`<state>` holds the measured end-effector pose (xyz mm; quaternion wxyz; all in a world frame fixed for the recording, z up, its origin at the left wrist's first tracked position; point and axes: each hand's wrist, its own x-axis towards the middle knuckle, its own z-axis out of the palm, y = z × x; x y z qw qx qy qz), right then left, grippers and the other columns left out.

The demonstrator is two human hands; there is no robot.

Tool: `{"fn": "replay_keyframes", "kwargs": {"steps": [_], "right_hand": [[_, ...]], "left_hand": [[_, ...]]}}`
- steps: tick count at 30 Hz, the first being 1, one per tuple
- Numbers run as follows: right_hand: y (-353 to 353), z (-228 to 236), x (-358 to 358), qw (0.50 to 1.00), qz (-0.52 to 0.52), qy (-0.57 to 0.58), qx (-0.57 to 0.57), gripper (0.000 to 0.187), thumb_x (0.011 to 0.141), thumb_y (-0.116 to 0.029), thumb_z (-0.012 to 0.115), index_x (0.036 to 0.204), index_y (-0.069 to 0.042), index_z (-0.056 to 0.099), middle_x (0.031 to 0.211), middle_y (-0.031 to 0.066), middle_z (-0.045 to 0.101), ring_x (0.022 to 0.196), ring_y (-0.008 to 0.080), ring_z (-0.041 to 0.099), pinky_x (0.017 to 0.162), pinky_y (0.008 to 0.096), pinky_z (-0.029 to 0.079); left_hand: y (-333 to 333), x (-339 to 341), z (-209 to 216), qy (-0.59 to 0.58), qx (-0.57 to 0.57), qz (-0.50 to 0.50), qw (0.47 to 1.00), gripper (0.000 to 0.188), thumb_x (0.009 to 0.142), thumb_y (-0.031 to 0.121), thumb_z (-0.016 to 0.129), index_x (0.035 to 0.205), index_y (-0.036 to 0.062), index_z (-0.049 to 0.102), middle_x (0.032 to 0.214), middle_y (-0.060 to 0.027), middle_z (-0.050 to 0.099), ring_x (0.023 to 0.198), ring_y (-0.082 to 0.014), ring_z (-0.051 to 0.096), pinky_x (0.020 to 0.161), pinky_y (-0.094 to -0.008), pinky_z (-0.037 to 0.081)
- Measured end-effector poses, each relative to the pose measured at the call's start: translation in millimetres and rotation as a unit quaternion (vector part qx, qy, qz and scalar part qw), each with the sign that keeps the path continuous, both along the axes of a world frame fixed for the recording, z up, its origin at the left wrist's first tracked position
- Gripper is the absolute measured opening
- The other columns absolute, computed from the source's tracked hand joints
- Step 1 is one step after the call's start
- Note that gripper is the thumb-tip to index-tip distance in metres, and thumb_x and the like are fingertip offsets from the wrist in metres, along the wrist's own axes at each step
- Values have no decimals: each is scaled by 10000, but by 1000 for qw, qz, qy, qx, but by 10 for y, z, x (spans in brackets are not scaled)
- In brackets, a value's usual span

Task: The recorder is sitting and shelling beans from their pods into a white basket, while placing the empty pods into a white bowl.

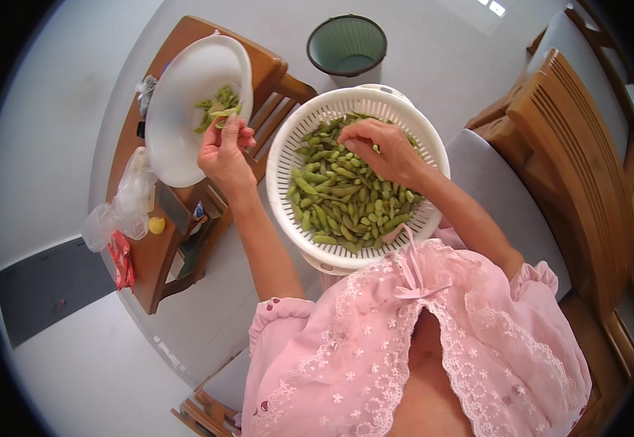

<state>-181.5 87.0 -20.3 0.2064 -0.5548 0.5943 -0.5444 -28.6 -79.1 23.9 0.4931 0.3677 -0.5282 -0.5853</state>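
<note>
In front of me a white slotted plastic basket [282, 205] holds many green edamame pods [353, 211]. My right hand [379, 146] is over the pods at the basket's far side. Its fingers are pinched together, and anything in them is hidden. At the left, my left hand [227, 151] is raised beside the near edge of a white basin [171, 124]. Thumb and fingers close on a pale green edamame pod [225, 113]. Behind it, a small heap of green pods or shells [218, 100] lies in the basin.
The basin stands on a wooden table [186, 40], along with clear plastic bags [129, 195], a red packet [121, 258] and a small yellow item [156, 224]. A green-lined bin [347, 47] stands on the tiled floor beyond the basket. Wooden chairs [572, 138] line the right.
</note>
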Motion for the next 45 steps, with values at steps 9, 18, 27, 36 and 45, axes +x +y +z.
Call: {"fn": "replay_keyframes", "kwargs": {"steps": [9, 18, 27, 36, 45], "right_hand": [[-49, -69, 85, 999, -23, 26, 3, 81, 774, -71, 543, 847, -45, 565, 844, 92, 567, 840, 262, 526, 756, 354, 416], [-425, -65, 230, 951, 89, 296, 7, 184, 652, -63, 579, 832, -30, 602, 855, 74, 565, 897, 224, 500, 767, 305, 432], [-511, -204, 373, 901, 58, 421, 82, 201, 594, -72, 604, 784, -3, 600, 837, 103, 566, 840, 242, 543, 716, 317, 454], [-205, 5, 36, 947, 49, -310, 73, 187, 852, -115, 470, 967, 21, 526, 758, 30, 583, 725, 83, 538, 670, 216, 432], [-161, -62, 50, 961, 49, -265, 68, 175, 840, -117, 500, 960, 4, 535, 773, 52, 595, 721, 106, 553, 631, 249, 438]], "left_hand": [[201, -54, 86, -325, -207, 74, 920, 373, 762, 213, 620, 1029, -38, 549, 762, -105, 607, 594, -137, 571, 599, -270, 461], [463, -268, -170, -148, -61, -37, 986, 253, 812, 44, 530, 1044, -58, 530, 830, -73, 608, 584, -51, 509, 494, -168, 409], [520, -232, -237, -165, -47, -54, 984, 237, 818, 43, 525, 1035, -52, 533, 845, -81, 611, 583, -49, 511, 468, -155, 390], [568, -247, -127, -114, 9, -164, 980, 234, 835, 120, 546, 1011, -32, 566, 755, -36, 583, 576, -55, 494, 491, -167, 394], [636, -291, -155, -117, 52, -229, 965, 199, 797, 119, 601, 932, -27, 593, 674, -24, 565, 531, -58, 487, 456, -176, 376]]}}
